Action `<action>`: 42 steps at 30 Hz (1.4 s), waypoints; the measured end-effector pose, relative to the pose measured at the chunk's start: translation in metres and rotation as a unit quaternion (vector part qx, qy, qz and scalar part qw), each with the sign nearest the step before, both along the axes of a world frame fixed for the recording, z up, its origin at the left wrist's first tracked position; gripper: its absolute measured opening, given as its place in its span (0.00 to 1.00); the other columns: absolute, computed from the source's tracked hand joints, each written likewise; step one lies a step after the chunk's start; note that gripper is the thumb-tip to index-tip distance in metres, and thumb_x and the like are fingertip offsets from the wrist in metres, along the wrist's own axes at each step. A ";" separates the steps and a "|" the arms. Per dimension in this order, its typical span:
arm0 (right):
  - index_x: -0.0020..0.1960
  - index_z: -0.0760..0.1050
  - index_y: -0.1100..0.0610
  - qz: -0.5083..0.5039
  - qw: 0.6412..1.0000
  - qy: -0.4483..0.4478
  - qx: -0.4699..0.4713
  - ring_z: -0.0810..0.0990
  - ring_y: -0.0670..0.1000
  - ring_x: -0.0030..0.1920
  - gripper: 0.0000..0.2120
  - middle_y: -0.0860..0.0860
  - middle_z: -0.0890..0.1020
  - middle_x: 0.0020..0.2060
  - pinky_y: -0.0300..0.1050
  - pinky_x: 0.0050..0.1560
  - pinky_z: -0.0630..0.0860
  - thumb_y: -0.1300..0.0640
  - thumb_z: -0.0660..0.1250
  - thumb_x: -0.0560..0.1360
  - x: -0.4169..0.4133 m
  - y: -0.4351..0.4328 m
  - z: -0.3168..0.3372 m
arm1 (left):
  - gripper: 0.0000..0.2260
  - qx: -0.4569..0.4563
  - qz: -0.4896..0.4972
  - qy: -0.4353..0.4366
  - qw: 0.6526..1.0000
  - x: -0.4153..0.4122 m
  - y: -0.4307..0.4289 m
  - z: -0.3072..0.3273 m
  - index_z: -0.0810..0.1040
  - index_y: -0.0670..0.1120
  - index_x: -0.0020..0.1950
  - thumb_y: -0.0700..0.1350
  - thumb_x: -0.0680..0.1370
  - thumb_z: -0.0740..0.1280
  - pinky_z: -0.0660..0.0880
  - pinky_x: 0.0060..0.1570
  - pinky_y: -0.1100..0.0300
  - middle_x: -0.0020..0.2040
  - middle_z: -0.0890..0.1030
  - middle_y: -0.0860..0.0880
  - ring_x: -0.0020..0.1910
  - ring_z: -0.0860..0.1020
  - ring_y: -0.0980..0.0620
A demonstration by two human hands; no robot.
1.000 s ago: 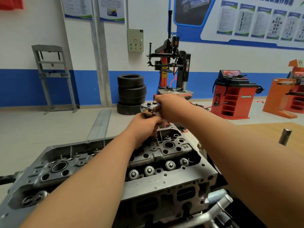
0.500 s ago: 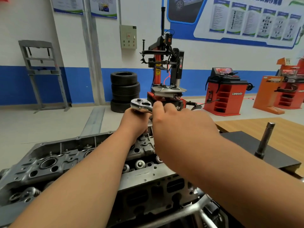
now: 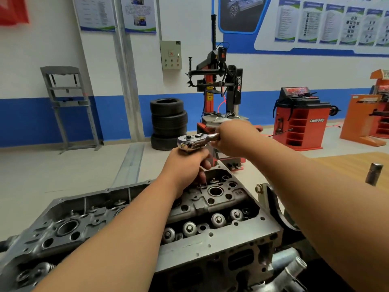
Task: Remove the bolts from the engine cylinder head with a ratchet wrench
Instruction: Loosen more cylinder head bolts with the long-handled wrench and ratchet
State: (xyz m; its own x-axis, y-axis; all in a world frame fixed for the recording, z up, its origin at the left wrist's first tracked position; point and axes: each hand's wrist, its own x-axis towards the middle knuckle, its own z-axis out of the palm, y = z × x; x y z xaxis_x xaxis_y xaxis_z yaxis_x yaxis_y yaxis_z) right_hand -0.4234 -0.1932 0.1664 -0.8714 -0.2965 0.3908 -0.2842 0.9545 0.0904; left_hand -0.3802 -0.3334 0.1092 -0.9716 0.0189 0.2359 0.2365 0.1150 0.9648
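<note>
A grey cylinder head (image 3: 216,234) lies across the lower middle, with round valve caps and bolt holes along its top. A chrome ratchet wrench (image 3: 193,142) stands over its far right end, the head pointing left. My left hand (image 3: 185,165) is curled around the extension just under the ratchet head, which hides the shaft and the bolt below. My right hand (image 3: 233,138) grips the wrench handle, which is hidden inside the fist.
A steel socket or rod (image 3: 373,173) stands on the wooden bench (image 3: 347,163) at the right. Behind are stacked tyres (image 3: 168,123), a tyre changer (image 3: 219,91), a red wheel balancer (image 3: 301,119) and a grey press frame (image 3: 69,106).
My right hand has swung the wrench handle away from me and to the right. The left hand stays under the ratchet head.
</note>
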 end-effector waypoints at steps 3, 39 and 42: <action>0.50 0.78 0.54 0.043 0.998 -0.033 -0.034 0.74 0.50 0.39 0.10 0.50 0.77 0.38 0.45 0.37 0.69 0.49 0.63 0.76 -0.026 -0.029 0.001 | 0.09 0.010 -0.003 -0.002 1.000 -0.002 -0.004 0.000 0.80 0.43 0.40 0.43 0.78 0.65 0.71 0.26 0.60 0.28 0.77 0.49 0.21 0.69 0.53; 0.38 0.62 0.57 -0.061 0.996 -0.047 0.048 0.67 0.52 0.29 0.09 0.51 0.68 0.32 0.44 0.27 0.62 0.62 0.62 0.72 0.124 -0.010 0.005 | 0.13 -0.054 0.096 0.002 0.994 -0.011 0.006 -0.002 0.69 0.48 0.34 0.38 0.77 0.63 0.64 0.25 0.59 0.24 0.68 0.50 0.21 0.64 0.51; 0.35 0.65 0.53 -0.073 0.997 -0.011 0.011 0.71 0.51 0.30 0.09 0.50 0.73 0.32 0.43 0.29 0.66 0.57 0.61 0.73 0.077 0.001 0.004 | 0.05 -0.006 0.039 -0.033 0.999 -0.012 0.004 -0.002 0.76 0.49 0.39 0.43 0.75 0.68 0.64 0.26 0.59 0.20 0.65 0.54 0.20 0.63 0.53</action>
